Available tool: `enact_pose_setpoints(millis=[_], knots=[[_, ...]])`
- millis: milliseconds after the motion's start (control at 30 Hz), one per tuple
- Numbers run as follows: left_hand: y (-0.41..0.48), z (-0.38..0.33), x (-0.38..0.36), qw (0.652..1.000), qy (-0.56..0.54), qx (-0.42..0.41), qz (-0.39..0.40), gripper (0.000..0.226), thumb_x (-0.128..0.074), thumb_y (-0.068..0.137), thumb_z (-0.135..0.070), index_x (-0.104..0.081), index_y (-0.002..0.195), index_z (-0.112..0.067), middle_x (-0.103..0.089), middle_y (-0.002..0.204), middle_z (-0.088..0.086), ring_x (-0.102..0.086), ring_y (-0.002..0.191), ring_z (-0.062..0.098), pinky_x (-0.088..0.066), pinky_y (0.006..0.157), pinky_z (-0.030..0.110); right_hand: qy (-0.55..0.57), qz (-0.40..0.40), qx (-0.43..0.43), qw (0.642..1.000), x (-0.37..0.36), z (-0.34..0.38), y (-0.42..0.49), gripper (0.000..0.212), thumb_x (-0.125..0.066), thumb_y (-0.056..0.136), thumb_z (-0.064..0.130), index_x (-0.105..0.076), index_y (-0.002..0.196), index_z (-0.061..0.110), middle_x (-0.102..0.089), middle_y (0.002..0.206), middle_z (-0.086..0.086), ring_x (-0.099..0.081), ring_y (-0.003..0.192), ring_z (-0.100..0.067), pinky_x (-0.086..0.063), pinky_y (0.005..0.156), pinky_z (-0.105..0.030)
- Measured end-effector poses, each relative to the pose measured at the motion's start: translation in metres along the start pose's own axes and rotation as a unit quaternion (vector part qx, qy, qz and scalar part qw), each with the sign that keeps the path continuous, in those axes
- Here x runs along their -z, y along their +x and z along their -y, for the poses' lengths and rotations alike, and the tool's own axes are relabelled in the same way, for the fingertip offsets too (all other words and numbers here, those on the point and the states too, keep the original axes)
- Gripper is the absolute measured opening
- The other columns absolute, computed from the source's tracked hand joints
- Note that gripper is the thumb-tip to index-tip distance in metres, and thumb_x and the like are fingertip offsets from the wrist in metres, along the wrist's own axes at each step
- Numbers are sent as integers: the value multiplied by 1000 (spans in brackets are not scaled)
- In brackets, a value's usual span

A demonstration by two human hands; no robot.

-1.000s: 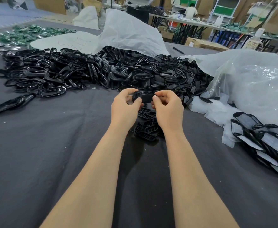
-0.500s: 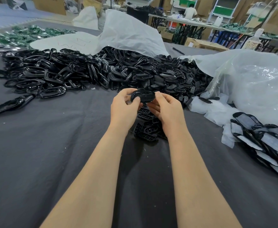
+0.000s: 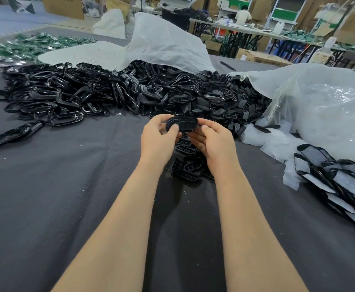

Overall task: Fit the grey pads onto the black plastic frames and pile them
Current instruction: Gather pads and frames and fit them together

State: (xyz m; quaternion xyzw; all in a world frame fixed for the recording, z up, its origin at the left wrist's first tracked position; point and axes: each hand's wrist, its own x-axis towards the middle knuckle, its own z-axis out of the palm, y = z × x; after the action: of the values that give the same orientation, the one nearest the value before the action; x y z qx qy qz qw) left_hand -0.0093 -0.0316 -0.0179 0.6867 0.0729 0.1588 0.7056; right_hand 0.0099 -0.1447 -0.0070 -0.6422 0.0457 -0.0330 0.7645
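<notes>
A dark grey cloth (image 3: 46,207) covers the table in a workshop stacked with cardboard boxes (image 3: 63,5) — on it sprawls one big heap of black frames (image 3: 130,95), with two white plastic bags (image 3: 168,45) over its far edge. Just before the heap, the left hand (image 3: 157,140) and right hand (image 3: 216,142) pinch one black frame (image 3: 181,125) by its ends, fingers curled, above one small pile (image 3: 188,167) — one row of padded frames (image 3: 336,182) lies to the right of the heap.

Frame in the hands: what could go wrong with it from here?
The frame is only pinched at its ends by the left hand and right hand, so it might slip, fall on the small stack right below and knock it over. It could also bounce into the big heap behind and get mixed up with the loose ones.
</notes>
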Motion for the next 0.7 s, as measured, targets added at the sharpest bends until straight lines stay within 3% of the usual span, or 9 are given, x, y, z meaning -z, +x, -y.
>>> enact_pose_setpoints(millis=[133,267,400,567,700], knots=[[0,0,0,1000,3,1,1,26,-59,93,-10,-57,92,-36,-69,88,-6,-67,75,2,-57,87,34,-34,-42,3,999,1,1,0,28,-38,98,1,-63,93,14,-68,80,0,-67,68,-10,-55,66,-22],[1,1,-1,1000,13,5,5,20,-59,93,-11,-59,106,-26,-70,91,-3,-67,75,2,-57,87,35,-145,-95,53,983,4,0,0,18,-50,95,12,-62,87,23,-65,79,4,-62,67,-7,-56,71,-29],[1,2,-2,1000,20,17,16,21,-58,93,-8,-58,107,-24,-69,97,1,-67,73,3,-57,88,36,-197,-75,68,975,5,0,-2,19,-58,90,15,-61,77,29,-64,71,6,-61,69,-11,-56,78,-36],[2,5,-2,998,40,34,18,20,-58,93,-9,-56,101,-27,-70,99,2,-67,70,2,-57,84,31,-224,-60,42,972,6,-3,0,21,-55,92,7,-63,82,24,-64,71,6,-63,70,-9,-57,82,-37],[2,7,-3,996,76,36,17,18,-59,92,-7,-58,102,-21,-69,88,0,-69,78,13,-56,88,40,-251,-51,35,966,7,-4,1,25,-49,92,1,-65,87,19,-65,72,3,-64,72,-10,-57,84,-37]])
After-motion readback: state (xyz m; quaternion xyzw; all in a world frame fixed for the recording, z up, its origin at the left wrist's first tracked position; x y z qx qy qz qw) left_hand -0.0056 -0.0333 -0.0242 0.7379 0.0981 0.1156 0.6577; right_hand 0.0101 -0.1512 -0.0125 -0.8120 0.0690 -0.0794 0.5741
